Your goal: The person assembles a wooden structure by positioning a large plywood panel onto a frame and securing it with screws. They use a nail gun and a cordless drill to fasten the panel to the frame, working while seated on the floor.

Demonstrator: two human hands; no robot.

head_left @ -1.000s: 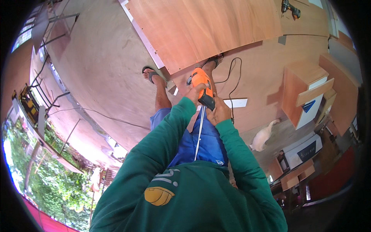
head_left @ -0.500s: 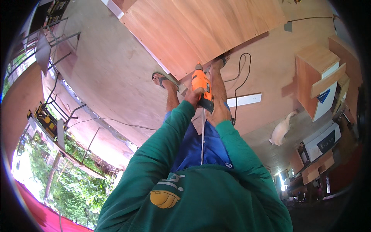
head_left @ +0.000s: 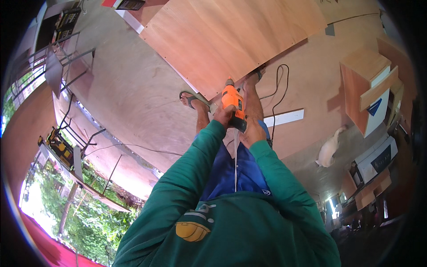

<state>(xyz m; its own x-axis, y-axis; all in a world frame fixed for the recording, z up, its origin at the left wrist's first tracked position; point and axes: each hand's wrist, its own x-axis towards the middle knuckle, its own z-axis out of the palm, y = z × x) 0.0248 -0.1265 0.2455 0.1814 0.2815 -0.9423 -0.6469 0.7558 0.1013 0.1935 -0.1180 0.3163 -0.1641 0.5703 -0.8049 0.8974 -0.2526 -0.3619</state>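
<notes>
Drill (head_left: 231, 99), orange, by the panel's (head_left: 235, 40) near corner, with the left hand (head_left: 223, 116) and right hand (head_left: 253, 133) clasped on it. Beyond the panel's near edge, a cord (head_left: 288, 81) and white strip (head_left: 287, 117) lie on the floor (head_left: 129, 84); right of the panel sits a cabinet (head_left: 359, 86).

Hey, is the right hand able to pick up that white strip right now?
Probably not without bending down: the white strip lies on the floor, well below the right hand, which also looks busy at the drill.
</notes>
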